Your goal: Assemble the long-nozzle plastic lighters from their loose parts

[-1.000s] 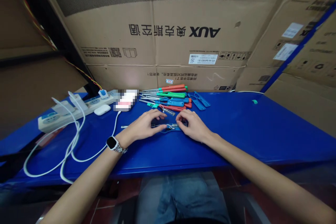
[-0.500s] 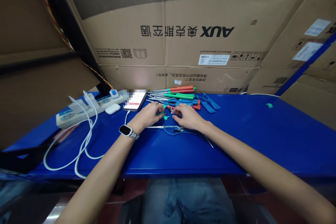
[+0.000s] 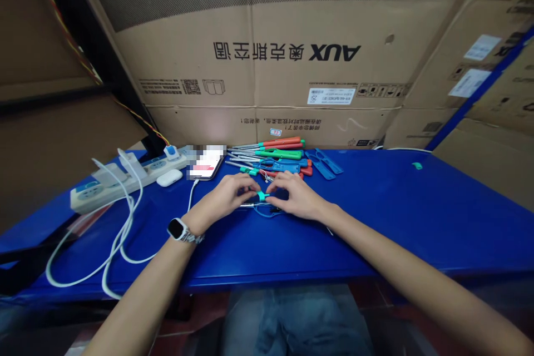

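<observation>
Between my fingertips is a small green plastic piece (image 3: pixel 262 196). My left hand (image 3: pixel 233 197), with a watch on its wrist, pinches it from the left; my right hand (image 3: pixel 297 194) pinches it from the other side. Just below them lies an opened long-nosed lighter with a metal tube (image 3: pixel 247 205) and a blue handle shell (image 3: pixel 262 212), partly hidden by my right hand. More small green pieces (image 3: pixel 249 171) lie behind my fingers, near a bit of thin wire (image 3: pixel 266 176). Beyond is a pile of lighters with red, green (image 3: pixel 281 153) and blue handles (image 3: pixel 287 166).
Two blue handle shells (image 3: pixel 324 164) lie right of the pile. To its left are a phone (image 3: pixel 213 162) with a cable, a white case (image 3: pixel 169 178) and a power strip (image 3: pixel 125 181) with looping white cables. Cardboard (image 3: pixel 283 16) walls the blue table (image 3: pixel 387 217). A green scrap (image 3: pixel 417 166) lies far right.
Both hands have come toward me and closer together, bringing a green piece between the fingertips. Other green pieces behind are now uncovered. The view has shifted slightly.
</observation>
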Available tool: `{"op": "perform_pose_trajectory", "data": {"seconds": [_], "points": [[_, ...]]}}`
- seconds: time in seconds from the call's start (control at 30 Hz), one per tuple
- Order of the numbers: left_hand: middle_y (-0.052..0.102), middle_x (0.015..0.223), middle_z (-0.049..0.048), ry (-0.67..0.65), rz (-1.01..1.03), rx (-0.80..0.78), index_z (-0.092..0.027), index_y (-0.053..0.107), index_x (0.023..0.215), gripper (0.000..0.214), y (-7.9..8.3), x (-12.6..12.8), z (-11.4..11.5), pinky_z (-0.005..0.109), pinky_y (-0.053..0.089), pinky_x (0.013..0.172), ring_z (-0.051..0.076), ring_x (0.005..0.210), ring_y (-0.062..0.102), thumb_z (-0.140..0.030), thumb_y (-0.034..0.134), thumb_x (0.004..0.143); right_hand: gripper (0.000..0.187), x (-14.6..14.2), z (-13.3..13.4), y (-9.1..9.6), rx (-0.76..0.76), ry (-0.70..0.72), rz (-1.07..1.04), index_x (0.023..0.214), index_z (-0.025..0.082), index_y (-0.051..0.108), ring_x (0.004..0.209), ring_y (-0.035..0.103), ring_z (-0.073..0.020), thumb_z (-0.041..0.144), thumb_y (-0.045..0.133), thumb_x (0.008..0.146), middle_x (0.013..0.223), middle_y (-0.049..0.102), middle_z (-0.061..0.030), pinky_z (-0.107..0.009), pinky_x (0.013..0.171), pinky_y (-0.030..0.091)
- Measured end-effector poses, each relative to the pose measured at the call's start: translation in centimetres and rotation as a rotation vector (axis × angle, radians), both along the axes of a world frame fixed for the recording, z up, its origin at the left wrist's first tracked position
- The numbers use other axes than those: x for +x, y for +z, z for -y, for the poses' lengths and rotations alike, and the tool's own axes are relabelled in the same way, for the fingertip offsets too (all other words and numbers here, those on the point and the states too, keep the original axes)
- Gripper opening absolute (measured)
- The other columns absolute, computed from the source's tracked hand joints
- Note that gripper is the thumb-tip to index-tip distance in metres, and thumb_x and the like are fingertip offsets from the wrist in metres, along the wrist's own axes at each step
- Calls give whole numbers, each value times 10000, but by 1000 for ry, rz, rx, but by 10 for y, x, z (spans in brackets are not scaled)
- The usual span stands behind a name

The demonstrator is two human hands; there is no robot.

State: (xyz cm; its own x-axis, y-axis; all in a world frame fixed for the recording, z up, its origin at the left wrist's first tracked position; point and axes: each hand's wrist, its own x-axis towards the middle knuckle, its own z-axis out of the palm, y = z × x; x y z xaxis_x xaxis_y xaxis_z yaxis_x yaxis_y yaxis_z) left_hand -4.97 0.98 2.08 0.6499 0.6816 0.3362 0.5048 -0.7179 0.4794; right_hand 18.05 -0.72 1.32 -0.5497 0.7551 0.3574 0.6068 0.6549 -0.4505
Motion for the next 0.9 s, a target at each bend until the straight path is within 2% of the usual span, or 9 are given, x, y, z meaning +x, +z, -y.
{"op": "perform_pose_trajectory", "data": {"seconds": [0.07, 0.2, 0.3, 0.47, 0.63, 0.9], "points": [[660, 862, 36, -27, 28, -58, -195, 720, 960, 159, 2, -1, 5, 270, 466, 719, 160, 766, 595, -273, 584, 931, 123, 11, 11, -1, 38, 37, -44, 983, 185, 678, 973, 577, -198, 252, 660, 881, 955, 657, -51, -360, 897, 417], [677, 883, 44, -77, 24, -121, -193, 737, 950, 186, -1, 1, 9, 267, 476, 733, 156, 783, 607, -303, 586, 934, 121, 26, 26, -6, 179, 148, 44, 950, 184, 713, 910, 594, -187, 214, 611, 893, 944, 647, -68, -332, 844, 460], [676, 876, 48, -93, 9, -119, -192, 739, 935, 195, -3, 5, 9, 273, 484, 745, 162, 794, 617, -298, 575, 935, 127, 29, 29, -9, 214, 151, 86, 897, 195, 745, 843, 612, -173, 239, 626, 885, 958, 663, -70, -314, 790, 472], [660, 845, 44, -60, -43, -112, -187, 734, 920, 184, -3, 8, 10, 277, 483, 732, 164, 779, 606, -274, 572, 923, 137, 29, 27, -9, 119, 134, 55, 882, 211, 766, 838, 628, -155, 229, 630, 882, 990, 667, -58, -280, 761, 488], [658, 843, 38, -41, -79, -96, -197, 731, 929, 154, -7, 11, 10, 299, 478, 794, 162, 784, 603, -242, 585, 913, 122, 30, 26, -11, 69, 131, 9, 885, 211, 774, 838, 633, -155, 224, 654, 866, 981, 662, -53, -279, 768, 494], [667, 806, 45, -21, 0, -104, -173, 730, 956, 168, -15, 17, 13, 290, 467, 736, 154, 716, 584, -252, 585, 924, 118, 33, 24, -6, -44, 193, -65, 869, 183, 756, 836, 646, -139, 203, 641, 883, 987, 653, -51, -278, 824, 504]]}}
